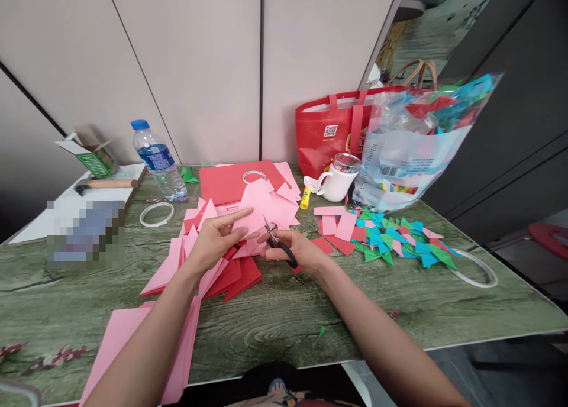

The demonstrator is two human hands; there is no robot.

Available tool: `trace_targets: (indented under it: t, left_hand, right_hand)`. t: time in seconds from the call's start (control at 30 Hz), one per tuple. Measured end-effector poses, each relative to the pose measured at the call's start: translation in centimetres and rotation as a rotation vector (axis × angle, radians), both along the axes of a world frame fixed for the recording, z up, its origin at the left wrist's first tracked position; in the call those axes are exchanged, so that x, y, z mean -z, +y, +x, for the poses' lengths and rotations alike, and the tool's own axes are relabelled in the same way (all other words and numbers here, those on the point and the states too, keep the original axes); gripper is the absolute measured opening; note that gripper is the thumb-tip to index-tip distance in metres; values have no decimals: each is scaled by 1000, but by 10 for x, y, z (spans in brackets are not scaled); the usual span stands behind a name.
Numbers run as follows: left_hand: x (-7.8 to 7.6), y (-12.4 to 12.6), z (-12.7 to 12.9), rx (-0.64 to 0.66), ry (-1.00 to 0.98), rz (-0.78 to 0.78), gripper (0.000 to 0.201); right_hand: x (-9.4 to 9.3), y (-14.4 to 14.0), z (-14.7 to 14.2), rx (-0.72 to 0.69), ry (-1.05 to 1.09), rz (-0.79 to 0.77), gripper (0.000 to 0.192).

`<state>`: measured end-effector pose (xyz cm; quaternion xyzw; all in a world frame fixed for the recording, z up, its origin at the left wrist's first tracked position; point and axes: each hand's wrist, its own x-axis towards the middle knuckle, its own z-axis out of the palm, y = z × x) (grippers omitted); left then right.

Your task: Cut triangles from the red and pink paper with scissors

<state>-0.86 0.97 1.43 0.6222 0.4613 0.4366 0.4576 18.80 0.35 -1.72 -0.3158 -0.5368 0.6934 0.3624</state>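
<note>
My left hand (209, 241) is closed on a piece of pink paper (254, 204), thumb below and index finger along it. In my right hand (299, 250) are small scissors (288, 255) with black handles, their blades pointing up and away beside the paper's right edge. Whether the blades touch the paper I cannot tell. Beneath and around both hands lie red paper pieces (239, 280) and folded pink pieces (168, 265), overlapping in a loose heap. A stack of pink sheets (119, 327) lies partly under my left forearm.
Behind the heap are red sheets (217, 185) and a tape roll (153, 215). A water bottle (155, 158) and a hammer (110, 183) stand or lie left. To the right are a glue stick (305, 199), a white mug (339, 182), small coloured triangles (386, 241) and a plastic bag (399, 164).
</note>
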Motion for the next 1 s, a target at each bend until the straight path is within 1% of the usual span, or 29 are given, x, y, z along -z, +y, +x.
trace_targets:
  t: [0.33,0.5,0.67,1.0]
  left_hand:
    - [-3,-1,1,6,-9,-17,46]
    - [-4,-3,2,-13,-26,-31,47]
    - [-7,-5,4,-11,-87,-56,47]
    - [-9,-6,5,-17,-135,-73,46]
  right_hand:
    - [1,1,0,-4,1,0,42]
    - [-1,0,-1,19,-35,7,47]
    - [4,2,0,3,-37,36,46]
    - [11,3,-1,12,-40,66,40]
